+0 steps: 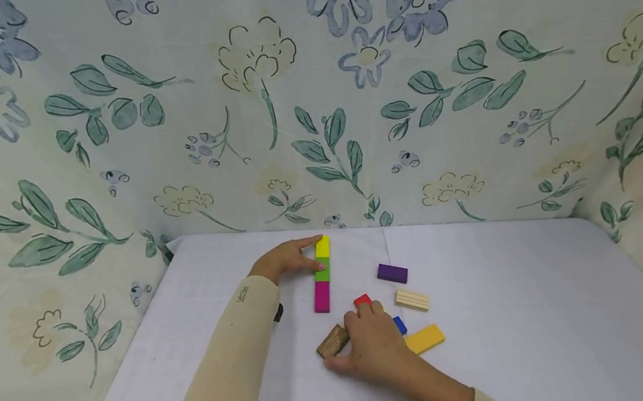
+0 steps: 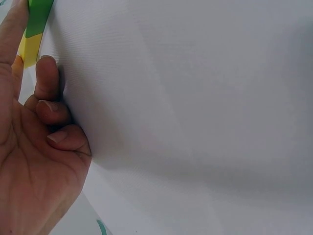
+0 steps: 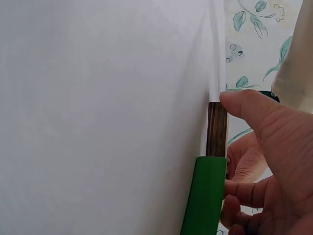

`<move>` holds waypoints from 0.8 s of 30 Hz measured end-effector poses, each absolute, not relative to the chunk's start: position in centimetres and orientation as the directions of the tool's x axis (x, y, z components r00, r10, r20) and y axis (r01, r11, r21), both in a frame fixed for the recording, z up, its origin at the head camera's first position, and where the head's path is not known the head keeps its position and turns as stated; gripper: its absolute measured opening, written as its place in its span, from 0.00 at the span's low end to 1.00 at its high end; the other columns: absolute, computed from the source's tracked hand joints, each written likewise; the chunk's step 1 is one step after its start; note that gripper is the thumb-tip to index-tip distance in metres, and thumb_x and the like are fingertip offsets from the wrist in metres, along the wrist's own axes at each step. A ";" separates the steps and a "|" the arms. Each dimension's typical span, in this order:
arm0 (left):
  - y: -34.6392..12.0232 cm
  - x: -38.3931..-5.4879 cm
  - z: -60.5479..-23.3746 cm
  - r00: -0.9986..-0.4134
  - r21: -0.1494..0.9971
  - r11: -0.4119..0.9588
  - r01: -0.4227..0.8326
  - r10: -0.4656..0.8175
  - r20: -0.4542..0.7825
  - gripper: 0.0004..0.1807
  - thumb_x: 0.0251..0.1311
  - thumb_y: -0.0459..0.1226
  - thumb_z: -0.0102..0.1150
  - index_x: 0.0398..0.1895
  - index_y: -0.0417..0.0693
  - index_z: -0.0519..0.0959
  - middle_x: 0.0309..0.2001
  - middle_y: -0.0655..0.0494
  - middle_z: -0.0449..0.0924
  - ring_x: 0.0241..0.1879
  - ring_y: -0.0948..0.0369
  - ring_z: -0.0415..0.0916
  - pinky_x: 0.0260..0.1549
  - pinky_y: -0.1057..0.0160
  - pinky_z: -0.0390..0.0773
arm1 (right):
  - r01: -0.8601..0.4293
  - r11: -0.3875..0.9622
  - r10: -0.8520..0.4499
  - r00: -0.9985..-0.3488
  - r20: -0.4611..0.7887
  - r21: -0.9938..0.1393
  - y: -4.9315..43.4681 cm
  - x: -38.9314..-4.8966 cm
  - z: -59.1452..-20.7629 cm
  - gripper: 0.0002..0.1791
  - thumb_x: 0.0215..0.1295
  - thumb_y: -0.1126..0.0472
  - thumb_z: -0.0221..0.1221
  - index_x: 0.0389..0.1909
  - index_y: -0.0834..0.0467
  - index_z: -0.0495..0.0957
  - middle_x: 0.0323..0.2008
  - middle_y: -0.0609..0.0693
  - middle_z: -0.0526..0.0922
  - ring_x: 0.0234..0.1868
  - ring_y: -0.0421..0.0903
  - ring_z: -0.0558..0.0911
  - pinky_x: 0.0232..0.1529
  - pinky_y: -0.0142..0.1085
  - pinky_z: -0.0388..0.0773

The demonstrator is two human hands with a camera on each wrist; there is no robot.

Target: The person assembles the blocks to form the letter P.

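Observation:
A yellow block (image 1: 323, 247), a light green block (image 1: 322, 269) and a magenta block (image 1: 322, 296) lie end to end in a row. My left hand (image 1: 288, 259) is at the far part of this row, its index fingertip at the yellow end and its thumb on the light green block. Its other fingers curl in at the cloth in the left wrist view. My right hand (image 1: 380, 345) pinches a brown wooden block (image 1: 332, 341) between thumb and index finger. A dark green block (image 3: 204, 193) stands beside it in the right wrist view. A red block (image 1: 362, 300) peeks out past the right fingertips.
Right of the row lie a purple block (image 1: 393, 273) and a pale ridged wooden block (image 1: 412, 300). Close by the right hand are a blue block (image 1: 399, 325), partly covered, and an orange-yellow block (image 1: 426, 338). White cloth (image 1: 525, 309) covers the table; a floral curtain (image 1: 307, 94) hangs behind.

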State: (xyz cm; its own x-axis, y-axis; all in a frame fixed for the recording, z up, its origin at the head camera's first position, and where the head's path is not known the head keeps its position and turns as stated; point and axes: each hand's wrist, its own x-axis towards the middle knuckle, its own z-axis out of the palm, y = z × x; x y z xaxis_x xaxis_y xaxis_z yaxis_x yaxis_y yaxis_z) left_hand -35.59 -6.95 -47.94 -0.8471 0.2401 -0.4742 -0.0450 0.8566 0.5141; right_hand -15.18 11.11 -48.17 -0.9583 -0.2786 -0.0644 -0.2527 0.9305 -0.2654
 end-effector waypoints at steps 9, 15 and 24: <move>-6.9 -35.5 -48.0 -0.854 0.524 0.851 -0.038 0.245 -0.459 0.47 0.51 0.61 0.73 0.76 0.87 0.59 0.82 0.55 0.54 0.79 0.44 0.54 0.75 0.32 0.56 | -0.352 0.879 -0.389 -0.920 -0.055 -0.321 11.0 -16.5 -48.2 0.35 0.52 0.35 0.70 0.55 0.54 0.80 0.45 0.47 0.79 0.50 0.44 0.71 0.51 0.39 0.79; -6.9 -35.3 -47.8 -0.855 0.527 0.849 -0.032 0.249 -0.454 0.47 0.51 0.61 0.72 0.75 0.87 0.59 0.82 0.55 0.54 0.79 0.43 0.54 0.74 0.31 0.56 | -0.396 0.850 -0.435 -0.899 -0.039 -0.346 11.0 -17.2 -48.2 0.34 0.54 0.38 0.71 0.60 0.49 0.81 0.45 0.46 0.79 0.46 0.42 0.68 0.43 0.32 0.75; -7.0 -35.2 -47.8 -0.858 0.520 0.853 -0.037 0.240 -0.454 0.47 0.51 0.62 0.72 0.75 0.87 0.60 0.82 0.55 0.55 0.79 0.43 0.54 0.74 0.30 0.56 | -0.451 0.839 -0.474 -0.881 0.000 -0.305 11.0 -17.3 -48.6 0.28 0.60 0.41 0.69 0.61 0.42 0.83 0.37 0.44 0.78 0.40 0.41 0.66 0.36 0.28 0.68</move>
